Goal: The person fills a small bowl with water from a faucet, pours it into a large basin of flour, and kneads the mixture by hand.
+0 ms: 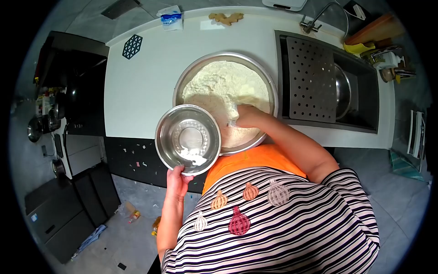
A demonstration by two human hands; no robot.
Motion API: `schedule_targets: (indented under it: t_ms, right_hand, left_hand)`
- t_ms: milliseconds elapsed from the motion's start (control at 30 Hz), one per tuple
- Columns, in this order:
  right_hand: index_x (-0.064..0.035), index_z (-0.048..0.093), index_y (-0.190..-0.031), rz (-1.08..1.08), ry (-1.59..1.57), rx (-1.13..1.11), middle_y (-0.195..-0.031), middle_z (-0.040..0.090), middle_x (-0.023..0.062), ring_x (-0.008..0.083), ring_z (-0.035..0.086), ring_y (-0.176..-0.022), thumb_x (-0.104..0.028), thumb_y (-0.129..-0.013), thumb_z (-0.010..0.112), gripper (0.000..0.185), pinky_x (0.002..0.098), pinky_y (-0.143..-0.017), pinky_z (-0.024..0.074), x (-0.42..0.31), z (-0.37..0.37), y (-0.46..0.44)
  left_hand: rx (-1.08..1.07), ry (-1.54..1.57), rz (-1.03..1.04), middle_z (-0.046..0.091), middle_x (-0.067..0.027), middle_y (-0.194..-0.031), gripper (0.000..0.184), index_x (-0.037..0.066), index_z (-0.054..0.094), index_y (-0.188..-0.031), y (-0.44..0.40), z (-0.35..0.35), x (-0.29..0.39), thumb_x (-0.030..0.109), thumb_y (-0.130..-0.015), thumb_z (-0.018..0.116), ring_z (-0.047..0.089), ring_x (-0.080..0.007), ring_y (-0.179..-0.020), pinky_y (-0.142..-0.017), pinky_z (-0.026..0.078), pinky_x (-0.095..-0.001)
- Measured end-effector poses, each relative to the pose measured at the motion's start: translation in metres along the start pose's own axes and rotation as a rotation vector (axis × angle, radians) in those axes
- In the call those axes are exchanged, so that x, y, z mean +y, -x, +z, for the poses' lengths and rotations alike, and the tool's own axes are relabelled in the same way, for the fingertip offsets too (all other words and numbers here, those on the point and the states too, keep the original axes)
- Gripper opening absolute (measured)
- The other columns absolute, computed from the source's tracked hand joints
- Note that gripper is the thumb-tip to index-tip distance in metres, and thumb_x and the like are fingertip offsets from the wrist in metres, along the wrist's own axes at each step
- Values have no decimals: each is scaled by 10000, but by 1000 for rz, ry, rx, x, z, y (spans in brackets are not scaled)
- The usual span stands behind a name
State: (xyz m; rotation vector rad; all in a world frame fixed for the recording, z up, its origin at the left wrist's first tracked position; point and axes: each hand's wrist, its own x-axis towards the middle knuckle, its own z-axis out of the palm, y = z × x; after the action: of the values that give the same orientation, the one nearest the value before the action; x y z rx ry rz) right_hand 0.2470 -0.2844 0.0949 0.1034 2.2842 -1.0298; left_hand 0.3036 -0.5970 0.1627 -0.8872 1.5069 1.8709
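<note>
A large metal basin (179, 82) stands on the white counter, holding a broad heap of pale flour (219, 77). My left hand (179, 177) grips the near rim of a smaller steel bowl (171, 137), which is held at the basin's front left edge and overlaps it. Inside that bowl only a shiny bottom and bright reflections show; whether it holds liquid is unclear. My right hand (246, 117) reaches into the basin from the right, its fingers down in the flour and mostly hidden there.
Right of the basin is a sink (360, 107) with a perforated tray (312, 80) and a faucet (310, 26). Ginger (226, 18), a blue-and-white packet (171, 19) and a dark hexagonal trivet (132, 47) lie toward the back. A black stove (84, 96) is left.
</note>
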Motion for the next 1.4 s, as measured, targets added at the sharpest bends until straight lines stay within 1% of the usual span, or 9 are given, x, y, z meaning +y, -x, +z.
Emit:
schedule_targets:
  t_ms: [267,333,833,933,1033,1167,1233,1333,1400]
  right_hand:
    - [35,523,-1128,-54,-150,-9,-1077,571,244,344,552,-1018,-266,-740,624,501,371,-869,423,27,-4,4]
    - [39,497,-1161,36,-175,3,-1088,566,244,348,546,-1026,-233,-771,591,485,370,-880,416,17,-17,13]
    - [31,473,-1191,6,-374,86,-1083,568,243,341,543,-1034,-226,-798,578,481,352,-880,413,31,-15,12]
    - [16,464,-1211,-95,-368,245,-1090,564,241,344,541,-1038,-226,-797,578,493,355,-894,412,34,-5,3]
    - [13,498,-1162,8,-192,201,-1055,582,222,327,563,-987,-219,-803,589,437,354,-852,429,7,-34,11]
    - [13,494,-1181,37,-53,185,-1070,564,252,356,549,-1013,-235,-804,551,455,384,-887,423,-19,-58,-16]
    - [12,547,-1116,18,-26,319,-1028,577,258,357,558,-992,-306,-812,515,441,390,-871,432,-11,-56,-57]
    - [13,583,-1065,80,3,172,-1016,583,261,356,565,-983,-371,-814,481,471,391,-865,436,-4,-59,-100]
    - [16,587,-1058,64,34,244,-1023,584,256,354,568,-979,-387,-812,475,485,390,-862,438,-5,-44,-107]
  left_hand:
    - [-9,-56,47,602,-225,-820,327,-152,416,-1085,10,29,25,4,-803,361,612,-243,-544,-397,513,-224]
    - [-8,-84,80,607,-225,-809,327,-163,420,-1075,11,35,28,1,-800,356,613,-240,-540,-395,510,-214]
    - [78,-72,97,604,-228,-828,325,-157,427,-1070,13,32,23,7,-796,370,615,-242,-535,-383,506,-210]
    - [71,-50,97,605,-221,-825,327,-152,425,-1073,11,19,13,13,-795,377,611,-240,-525,-376,501,-220]
    - [70,35,81,606,-212,-824,329,-144,423,-1076,4,-1,-2,21,-794,387,607,-238,-516,-372,500,-230]
    - [85,77,121,605,-203,-824,332,-135,420,-1084,3,-10,-15,26,-795,394,605,-236,-511,-371,499,-234]
    - [87,96,93,604,-200,-829,336,-127,419,-1093,2,-17,-22,28,-796,395,605,-239,-511,-370,497,-232]
    - [97,148,81,605,-194,-832,336,-121,420,-1096,-1,-23,-31,30,-797,398,600,-237,-505,-370,496,-233]
    - [95,167,102,605,-194,-835,333,-118,422,-1094,-2,-24,-34,31,-797,400,598,-236,-500,-370,496,-235]
